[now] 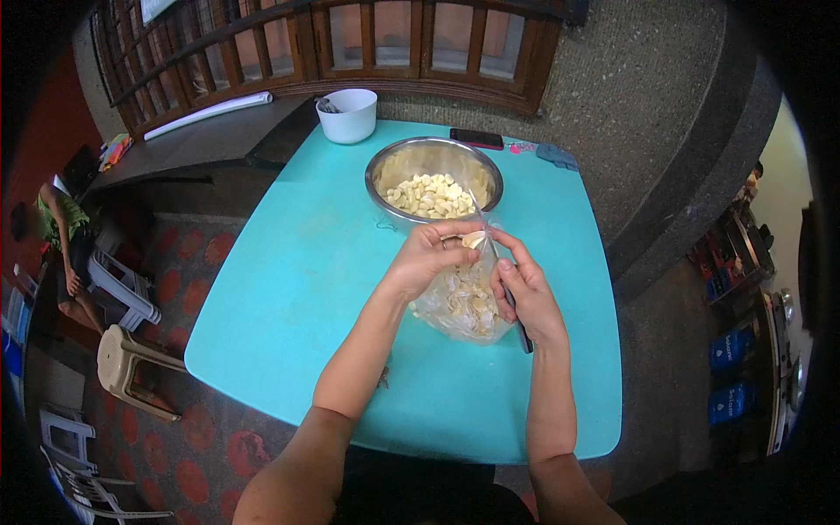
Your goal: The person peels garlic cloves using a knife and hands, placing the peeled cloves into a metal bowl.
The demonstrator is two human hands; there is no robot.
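A garlic clove [473, 239] is pinched between the thumb and fingers of my left hand [435, 256]. My right hand [528, 291] is closed round the dark handle of a knife [524, 338], whose narrow blade points up and away past the clove. Below both hands a clear plastic bag [461, 325] lies on the table, holding papery garlic skins and pieces. Just beyond my fingers stands a steel bowl [375, 185] with many pale peeled cloves [430, 195] in it.
On the turquoise table [289, 289] are a white bowl [348, 118] with something dark in it, a dark phone [477, 138] and a grey-blue cloth [556, 157] at the far edge. A plastic stool [122, 359] and a seated person [59, 223] are on the left.
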